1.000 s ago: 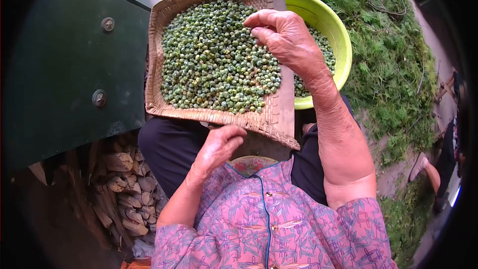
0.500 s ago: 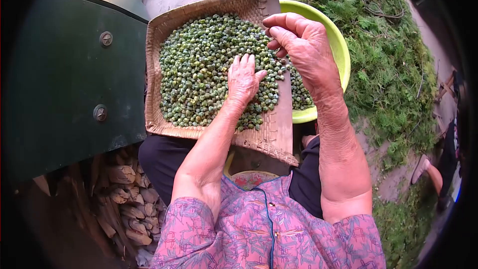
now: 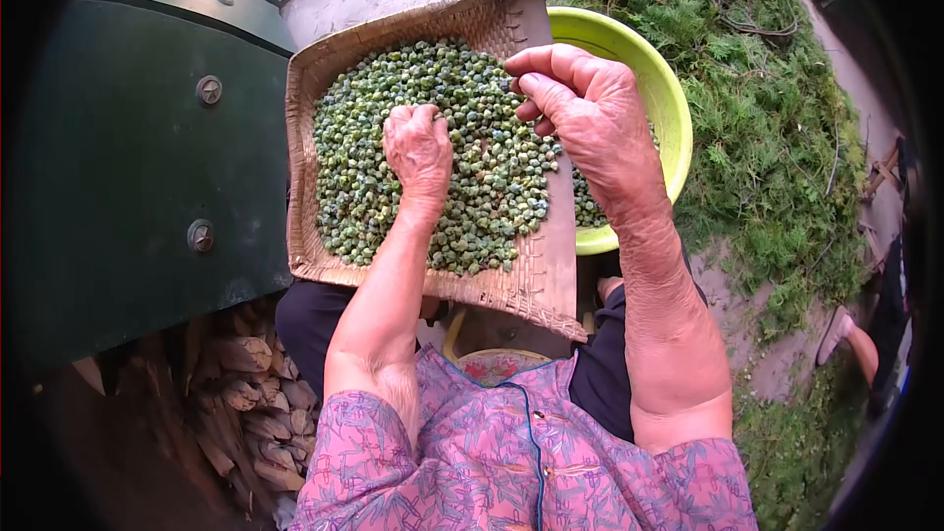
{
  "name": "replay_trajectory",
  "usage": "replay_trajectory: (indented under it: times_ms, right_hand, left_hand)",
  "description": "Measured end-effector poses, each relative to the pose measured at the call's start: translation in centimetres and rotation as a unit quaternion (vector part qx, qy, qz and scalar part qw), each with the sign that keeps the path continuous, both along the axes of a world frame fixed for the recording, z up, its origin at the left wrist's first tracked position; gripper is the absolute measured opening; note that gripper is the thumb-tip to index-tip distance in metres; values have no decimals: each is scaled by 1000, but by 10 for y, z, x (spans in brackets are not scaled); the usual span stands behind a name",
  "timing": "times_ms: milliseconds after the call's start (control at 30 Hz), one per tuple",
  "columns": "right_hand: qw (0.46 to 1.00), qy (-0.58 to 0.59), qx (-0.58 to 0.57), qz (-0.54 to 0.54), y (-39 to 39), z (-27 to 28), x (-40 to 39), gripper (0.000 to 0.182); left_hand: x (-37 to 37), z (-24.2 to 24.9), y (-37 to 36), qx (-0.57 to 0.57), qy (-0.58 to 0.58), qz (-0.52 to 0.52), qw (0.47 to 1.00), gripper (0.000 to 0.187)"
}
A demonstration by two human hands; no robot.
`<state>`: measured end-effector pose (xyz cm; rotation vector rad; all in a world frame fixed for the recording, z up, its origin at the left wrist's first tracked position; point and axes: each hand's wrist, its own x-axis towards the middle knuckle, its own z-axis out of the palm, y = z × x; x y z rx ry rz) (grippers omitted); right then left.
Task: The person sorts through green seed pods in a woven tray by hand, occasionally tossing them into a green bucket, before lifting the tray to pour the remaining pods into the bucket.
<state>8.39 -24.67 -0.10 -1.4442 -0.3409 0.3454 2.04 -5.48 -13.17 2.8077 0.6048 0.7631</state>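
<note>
Across my lap lies a woven winnowing basket [image 3: 301, 172] with a flat lip on its right side. Small round green fruits [image 3: 482, 202] are heaped in it. My left hand [image 3: 418, 152] is in the middle of the heap, fingers curled down among the fruits; the fingertips and anything in them are hidden. Above the basket's right edge my right hand [image 3: 590, 118] is raised, thumb and index finger bent together in a pinch. What it holds, if anything, is too small to make out. Under the lip stands a yellow-green basin [image 3: 674, 123] with more fruits inside.
To the left is a dark green panel [image 3: 108, 167] with star-shaped studs. Split firewood [image 3: 256, 393] is stacked below it. Cut leafy green branches [image 3: 757, 128] cover the ground on the right. Another person's leg [image 3: 860, 349] shows at the far right edge.
My left hand has moved left across the fruits, and its spread fingers have curled in. My right hand has shifted slightly left and down, still pinched. The basket has dipped a little.
</note>
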Motion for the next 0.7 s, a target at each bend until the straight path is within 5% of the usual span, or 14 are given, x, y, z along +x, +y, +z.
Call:
replay_trajectory:
  times_ms: [433,533,567,633,700]
  right_hand:
    - [1000,-16,9,-11,5,2,-2,15]
    - [1000,-8,2,-10,3,3,-1,15]
    - [1000,-7,6,-15,3,3,-1,15]
    - [1000,-6,12,-20,4,3,0,15]
    - [1000,21,-2,-17,6,-1,-1,16]
  left_hand:
    - [52,-18,12,75,36,-4,997,12]
    - [46,-11,16,-117,-66,8,991,7]
    - [42,-3,17,-258,-117,-24,959,5]
    - [26,19,4,-644,-165,26,747,6]
    - [7,27,0,-739,-184,8,648,10]
